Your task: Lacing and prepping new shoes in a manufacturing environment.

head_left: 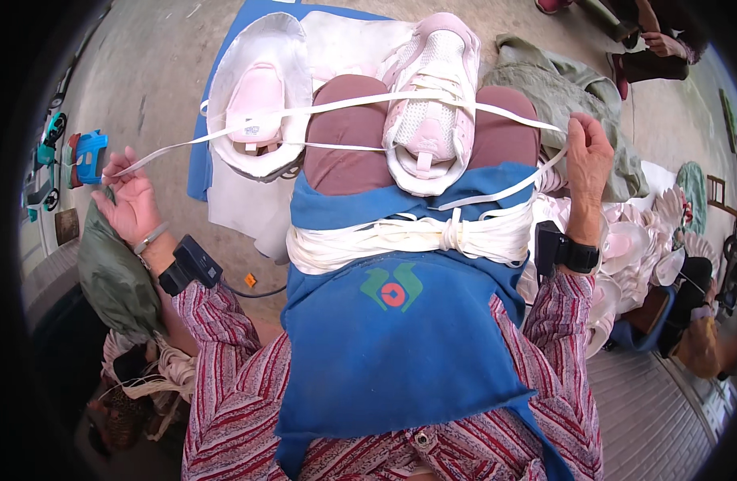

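A pink and white sneaker [433,104] rests between my knees, its heel toward me, with lace threaded through some of its eyelets. From it a long flat white shoelace [348,103] stretches across to both sides. My left hand [134,200] is out at the far left, palm up, with one stretch of the lace caught at its fingers. On the right, my right hand [589,156] pinches the lace between thumb and fingers, and a loose tail hangs back over my lap. A second matching shoe [260,96] lies left of my knees.
A thick bundle of white laces [408,244] is tied across my blue apron [392,345]. Pink and white shoe parts [625,232] are heaped at my right beside a grey-green cloth [561,80]. Green fabric [120,272] lies at left. Other people sit at the right.
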{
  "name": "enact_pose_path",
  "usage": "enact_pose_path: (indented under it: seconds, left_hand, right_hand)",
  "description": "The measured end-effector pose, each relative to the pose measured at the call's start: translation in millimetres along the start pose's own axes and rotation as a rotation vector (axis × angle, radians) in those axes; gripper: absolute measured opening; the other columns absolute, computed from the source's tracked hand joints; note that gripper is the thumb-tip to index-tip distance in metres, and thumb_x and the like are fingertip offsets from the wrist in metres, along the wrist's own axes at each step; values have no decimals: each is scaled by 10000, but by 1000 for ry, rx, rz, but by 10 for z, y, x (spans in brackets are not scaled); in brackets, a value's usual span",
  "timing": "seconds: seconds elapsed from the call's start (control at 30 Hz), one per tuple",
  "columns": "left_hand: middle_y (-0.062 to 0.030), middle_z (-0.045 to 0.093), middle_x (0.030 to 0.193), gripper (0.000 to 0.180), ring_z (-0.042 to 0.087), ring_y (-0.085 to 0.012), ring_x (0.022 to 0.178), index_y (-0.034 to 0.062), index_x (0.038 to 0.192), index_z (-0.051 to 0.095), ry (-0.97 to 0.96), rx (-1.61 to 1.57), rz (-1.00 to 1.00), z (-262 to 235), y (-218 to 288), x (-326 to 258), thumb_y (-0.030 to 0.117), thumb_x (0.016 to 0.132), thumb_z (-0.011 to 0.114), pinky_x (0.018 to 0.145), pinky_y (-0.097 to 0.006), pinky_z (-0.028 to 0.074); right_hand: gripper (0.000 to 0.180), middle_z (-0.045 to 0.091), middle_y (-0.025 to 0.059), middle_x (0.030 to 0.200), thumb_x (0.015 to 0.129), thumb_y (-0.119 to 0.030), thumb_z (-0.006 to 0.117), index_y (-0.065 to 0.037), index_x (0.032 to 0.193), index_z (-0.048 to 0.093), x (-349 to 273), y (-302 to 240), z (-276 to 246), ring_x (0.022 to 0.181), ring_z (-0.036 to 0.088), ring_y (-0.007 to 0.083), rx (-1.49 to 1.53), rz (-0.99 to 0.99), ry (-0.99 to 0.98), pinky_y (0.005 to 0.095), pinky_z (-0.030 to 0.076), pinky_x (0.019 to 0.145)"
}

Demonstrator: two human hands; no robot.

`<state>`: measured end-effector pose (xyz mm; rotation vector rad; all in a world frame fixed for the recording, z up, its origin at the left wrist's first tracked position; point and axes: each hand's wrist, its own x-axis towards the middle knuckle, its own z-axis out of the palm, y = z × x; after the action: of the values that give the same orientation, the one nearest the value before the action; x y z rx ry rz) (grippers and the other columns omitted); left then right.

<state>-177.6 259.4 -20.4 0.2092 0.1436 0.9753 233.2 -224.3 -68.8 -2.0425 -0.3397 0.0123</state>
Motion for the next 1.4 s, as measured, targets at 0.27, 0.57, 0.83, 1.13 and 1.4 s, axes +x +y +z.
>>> enact_pose_path:
  seconds: [0.27, 0.57, 0.83, 1.13, 1.4]
  left_hand:
    - [-138, 675, 941, 334, 671, -202, 901, -50, 1211, 522, -214, 962, -596, 495, -1758, -418, 117, 931, 597, 824, -315, 558]
    - [-51, 657, 880, 271, 549, -40, 619, -24, 1129, 599, -254, 1418, -822, 616, -2502, -521, 165, 936, 586, 532, -152, 440]
    - [-15, 648, 774, 243, 542, -77, 672, -8, 948, 681, -519, 1689, -517, 490, -2678, -505, 220, 916, 602, 610, -241, 445]
    - [-71, 656, 761, 273, 586, -139, 693, 4, 970, 686, -497, 1889, -307, 444, -2796, -423, 258, 911, 607, 646, -269, 471]
    - [-46, 647, 745, 291, 567, -117, 682, 19, 978, 685, -546, 1985, -228, 491, -2823, -414, 289, 924, 592, 636, -256, 455]
  right_hand:
    - [167, 544, 81, 843, 768, -72, 699, -68, 931, 664, -743, -857, 73, 728, 597, 258, -363, -433, -728, 344, 491, 644]
    - [141, 509, 88, 827, 775, -66, 678, -70, 908, 633, -753, -697, 70, 689, 590, 265, -526, -636, -793, 375, 490, 613]
    - [80, 577, 108, 812, 825, -20, 629, -37, 902, 639, -552, -764, 16, 707, 599, 289, -240, -400, -451, 353, 471, 619]
    - [169, 574, 124, 953, 828, -22, 622, -51, 993, 647, -584, -754, 9, 785, 624, 318, -451, -392, -360, 381, 505, 702]
    - [201, 565, 127, 962, 838, -25, 626, -49, 1037, 618, -603, -701, 294, 811, 618, 301, -343, -475, -432, 370, 504, 694]
